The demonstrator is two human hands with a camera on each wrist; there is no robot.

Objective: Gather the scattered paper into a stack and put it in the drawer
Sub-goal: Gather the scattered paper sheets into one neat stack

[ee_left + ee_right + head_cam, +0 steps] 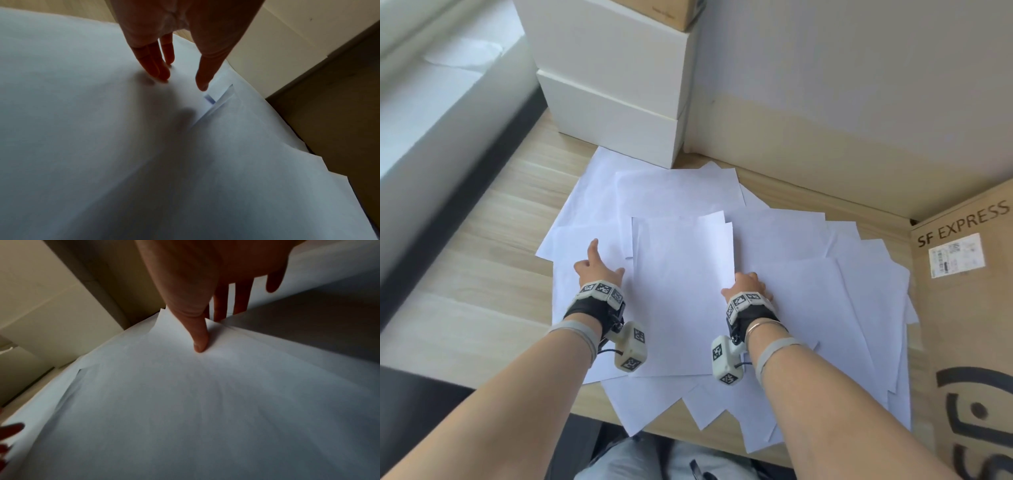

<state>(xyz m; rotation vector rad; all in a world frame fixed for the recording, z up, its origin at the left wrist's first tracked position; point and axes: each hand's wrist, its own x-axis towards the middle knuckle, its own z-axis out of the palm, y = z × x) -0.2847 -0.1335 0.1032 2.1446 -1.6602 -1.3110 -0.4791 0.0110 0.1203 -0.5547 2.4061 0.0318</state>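
Observation:
Several white paper sheets [808,274] lie fanned out and overlapping on the wooden desk [493,240]. A squarer pile of sheets [681,274] lies on top in the middle. My left hand [599,265] is at this pile's left edge; in the left wrist view, the left hand [183,82] has straight fingers [162,73] whose tips touch the paper [82,113]. My right hand [746,282] pinches the pile's right edge. In the right wrist view, its thumb [198,337] presses on the sheets [185,402] and its other fingers go behind the lifted edge.
Stacked white boxes [616,102] stand at the back of the desk against the wall, touching the farthest sheet. A large cardboard box marked SF EXPRESS [969,308] stands at the right, against the papers. Some sheets overhang the desk's near edge above my lap.

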